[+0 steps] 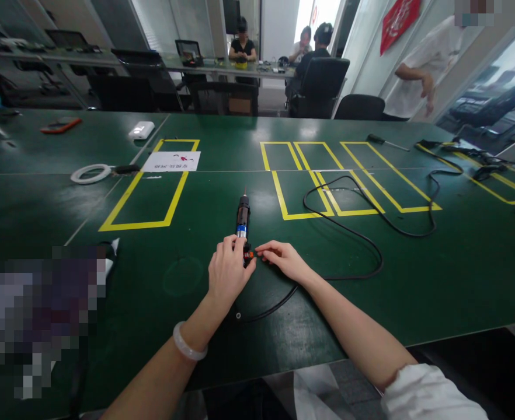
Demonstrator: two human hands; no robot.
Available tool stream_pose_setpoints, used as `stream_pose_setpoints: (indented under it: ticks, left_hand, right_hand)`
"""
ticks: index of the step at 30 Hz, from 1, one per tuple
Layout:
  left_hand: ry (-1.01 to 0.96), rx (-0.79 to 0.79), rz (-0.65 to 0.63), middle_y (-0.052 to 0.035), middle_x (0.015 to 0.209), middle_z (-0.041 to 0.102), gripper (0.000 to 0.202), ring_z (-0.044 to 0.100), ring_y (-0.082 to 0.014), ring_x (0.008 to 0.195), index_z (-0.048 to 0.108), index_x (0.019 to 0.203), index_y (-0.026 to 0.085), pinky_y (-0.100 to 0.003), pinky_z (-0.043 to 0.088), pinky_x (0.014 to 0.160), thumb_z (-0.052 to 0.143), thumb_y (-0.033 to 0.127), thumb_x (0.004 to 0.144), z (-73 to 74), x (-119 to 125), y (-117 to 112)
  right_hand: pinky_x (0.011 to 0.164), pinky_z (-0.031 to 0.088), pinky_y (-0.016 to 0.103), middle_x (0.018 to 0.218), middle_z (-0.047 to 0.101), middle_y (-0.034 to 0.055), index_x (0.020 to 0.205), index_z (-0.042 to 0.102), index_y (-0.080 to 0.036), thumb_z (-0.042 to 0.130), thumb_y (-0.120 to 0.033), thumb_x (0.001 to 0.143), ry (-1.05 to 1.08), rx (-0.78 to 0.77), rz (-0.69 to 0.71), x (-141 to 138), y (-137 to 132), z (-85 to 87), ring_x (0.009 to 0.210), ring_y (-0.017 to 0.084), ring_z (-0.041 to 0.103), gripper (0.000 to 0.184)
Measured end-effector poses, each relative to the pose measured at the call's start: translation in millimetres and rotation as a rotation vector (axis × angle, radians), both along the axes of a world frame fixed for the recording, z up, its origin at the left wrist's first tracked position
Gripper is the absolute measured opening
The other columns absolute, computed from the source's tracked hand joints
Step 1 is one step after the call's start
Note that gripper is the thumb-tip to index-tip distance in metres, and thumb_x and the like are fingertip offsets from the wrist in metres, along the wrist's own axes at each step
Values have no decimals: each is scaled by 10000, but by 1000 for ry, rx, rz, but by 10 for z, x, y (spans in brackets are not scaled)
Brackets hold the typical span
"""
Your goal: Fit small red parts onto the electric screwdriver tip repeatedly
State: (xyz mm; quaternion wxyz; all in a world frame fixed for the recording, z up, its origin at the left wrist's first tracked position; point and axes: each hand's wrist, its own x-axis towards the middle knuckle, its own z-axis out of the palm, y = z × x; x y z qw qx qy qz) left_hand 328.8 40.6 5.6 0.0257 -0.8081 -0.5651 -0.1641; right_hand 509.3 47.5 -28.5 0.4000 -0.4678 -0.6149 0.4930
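A slim electric screwdriver (242, 213) with a dark body, a blue and silver band and a thin bit lies on the green table, its bit pointing away from me. My left hand (230, 268) is closed around its rear part, which it mostly hides. A small orange-red part (248, 255) shows beside the left thumb. Just right of it is my right hand (284, 258), fingers loosely bent and slightly apart, with nothing visible between them. A black cable (275, 309) curves across the table beneath my right forearm; where it ends near the left wrist is partly hidden.
Yellow tape outlines (135, 226) mark the green table (209, 192). A white sign (172, 161), white cable coil (91, 173), white box (142, 130) and orange-edged phone (61, 125) lie left. A long screwdriver (389, 142) and dark cables (485, 160) lie right. Several people are beyond.
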Motion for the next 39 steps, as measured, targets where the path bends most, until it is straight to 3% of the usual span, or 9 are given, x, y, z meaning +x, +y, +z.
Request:
stream_pose_setpoints:
  ticks: [6, 10, 15, 22, 25, 28, 30, 33, 39]
  left_hand:
    - [-7, 66, -9, -91, 1146, 594, 184, 569, -236, 937, 618, 945, 179, -320, 453, 698, 551, 330, 864, -20, -17, 12]
    - [-69, 129, -15, -78, 1098, 642, 166, 596, -217, 897, 626, 901, 171, -310, 447, 671, 521, 301, 892, -30, -43, 50]
    - [-152, 188, -237, -52, 882, 684, 184, 618, -188, 818, 632, 975, 161, -318, 447, 790, 494, 278, 940, -28, -45, 34]
    - [-131, 138, -405, -41, 923, 691, 187, 618, -179, 877, 659, 997, 194, -341, 438, 857, 499, 278, 949, -40, -32, 0]
    - [-115, 120, -299, -100, 1149, 643, 337, 586, -236, 1047, 618, 1181, 204, -368, 444, 895, 569, 384, 900, -18, -30, 7]
    - [-28, 46, -54, -159, 1375, 485, 641, 523, -326, 1161, 491, 1379, 234, -414, 459, 889, 644, 487, 810, 19, -60, 19]
    - [47, -73, 56, -159, 1337, 495, 690, 558, -321, 1084, 420, 1440, 274, -403, 479, 826, 618, 491, 816, 48, -109, 41]
    - [93, -246, 98, -121, 1160, 558, 653, 578, -275, 989, 322, 1493, 334, -343, 489, 727, 512, 457, 881, 88, -219, 111]
    - [149, -284, 95, -131, 1168, 498, 576, 542, -272, 1003, 230, 1522, 378, -335, 498, 691, 345, 396, 958, 81, -458, 301]
  right_hand:
    - [712, 499, 290, 949, 725, 72, 1051, 711, -159, 539, -253, 880, -10, 3, -6, -4, -2, -1, 785, 152, 648, 261]
    - [700, 489, 275, 930, 717, 61, 1048, 705, -162, 543, -253, 878, 1, -3, -1, -9, -6, 16, 783, 143, 639, 251]
    - [566, 457, 227, 806, 673, 17, 1020, 667, -164, 608, -363, 870, 160, -78, -4, -43, -35, 70, 659, 111, 596, 256]
    - [529, 499, 221, 657, 661, -3, 863, 637, -140, 796, -439, 704, 371, -242, 35, -49, -25, 25, 574, 108, 616, 375]
    - [563, 532, 242, 689, 696, 24, 833, 650, -133, 802, -456, 693, 388, -260, -28, 8, 12, 9, 584, 116, 644, 384]
    - [601, 553, 258, 759, 718, 38, 846, 666, -140, 821, -445, 668, 414, -254, -141, 68, 49, 6, 635, 128, 670, 386]
    - [614, 559, 261, 773, 721, 38, 856, 673, -144, 832, -431, 655, 424, -256, -183, 87, 60, 7, 654, 132, 675, 385]
    - [610, 561, 259, 782, 724, 42, 860, 678, -144, 826, -428, 663, 422, -261, -184, 83, 56, 12, 656, 130, 672, 376]
    - [610, 546, 246, 795, 721, 43, 884, 679, -144, 803, -429, 696, 405, -245, -174, 70, 32, 29, 654, 117, 655, 363]
